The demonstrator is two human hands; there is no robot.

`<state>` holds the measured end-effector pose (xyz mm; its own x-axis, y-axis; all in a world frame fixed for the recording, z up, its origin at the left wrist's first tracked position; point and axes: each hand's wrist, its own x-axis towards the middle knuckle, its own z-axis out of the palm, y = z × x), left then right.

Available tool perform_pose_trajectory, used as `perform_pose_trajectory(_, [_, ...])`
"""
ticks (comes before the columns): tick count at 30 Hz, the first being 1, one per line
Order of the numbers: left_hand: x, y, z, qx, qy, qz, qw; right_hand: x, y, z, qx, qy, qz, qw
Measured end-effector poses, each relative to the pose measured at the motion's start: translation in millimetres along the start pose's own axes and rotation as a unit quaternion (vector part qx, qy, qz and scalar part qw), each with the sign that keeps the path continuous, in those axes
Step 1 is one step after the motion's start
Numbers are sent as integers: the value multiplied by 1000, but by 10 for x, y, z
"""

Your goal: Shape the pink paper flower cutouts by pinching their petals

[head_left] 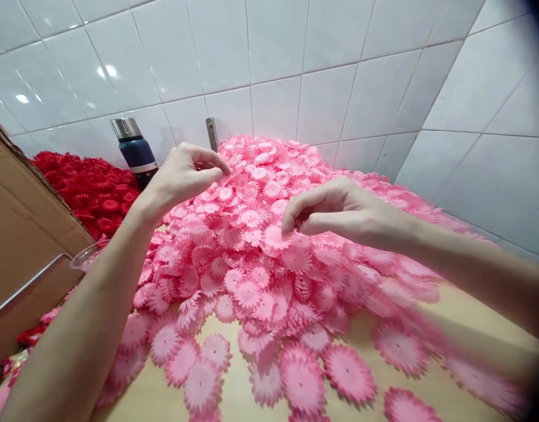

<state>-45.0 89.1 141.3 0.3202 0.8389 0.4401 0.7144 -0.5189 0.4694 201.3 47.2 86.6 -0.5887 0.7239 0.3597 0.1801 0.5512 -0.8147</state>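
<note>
Hovering over: a big heap of pink flower pieces (260,275), which is sitting dead centre on the tan table (234,398) and running back toward 12 o'clock, right up to the white tiled wall (322,70).
Left hand (185,173): I'm holding it above the heap's 11 o'clock side, thumb and forefinger tips pressed together, the other fingers curling under. Can't tell if there's a petal in there, honestly.
Right hand (339,211): I'm reaching in from 3 o'clock with the fingers bending in toward the thumb, tips touching the edge of one pink flower (273,237) lying on top of the heap. Can't tell whether I'm actually gripping it.
Loose ones: singles are lying flat on the table at 6 o'clock, just off the heap.
Red flowers (93,190): a second pile is sitting at 9 to 10 o'clock, behind my left wrist.
Flask (136,153): dark blue with a steel cap, standing upright at 10 o'clock between the red pile and the pink heap.
Cardboard box (23,234): filling the 9 o'clock edge.
</note>
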Motion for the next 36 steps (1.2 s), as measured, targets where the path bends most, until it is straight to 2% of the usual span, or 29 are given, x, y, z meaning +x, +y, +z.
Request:
perform_pose_trajectory(6, [-50,135,39,-1,-39,15,999,-4,44,78,-8,52,64,997])
perform_pose_trajectory(10, [-49,88,60,-3,-42,23,999,-12,85,95,-4,50,57,997])
perform_pose_trajectory(13, [-49,48,53,-1,-63,25,998,-21,96,104,-31,32,48,998])
perform_pose_trajectory(16, [-65,64,33,13,-80,26,996,-20,114,133,-40,39,30,998])
perform_pose_trajectory(20, [-81,97,-4,52,-88,21,995,8,137,157,-17,81,12,997])
perform_pose_trajectory(23, [-75,114,-21,66,-97,54,992,49,116,150,-15,132,12,991])
perform_pose_trajectory(25, [-76,155,-13,47,-121,91,987,82,83,156,0,159,12,987])
perform_pose_trajectory(29, [-107,306,62,-46,-222,150,962,142,-3,229,48,183,-20,982])
perform_pose_trajectory(31, [-126,369,102,-66,-242,160,955,157,-40,271,50,198,-25,979])
perform_pose_trajectory(33, [-140,404,123,-69,-234,161,956,158,-61,294,44,214,-20,976])
perform_pose_trajectory(36, [-152,419,107,-70,-190,152,967,126,-63,282,33,228,-16,973])
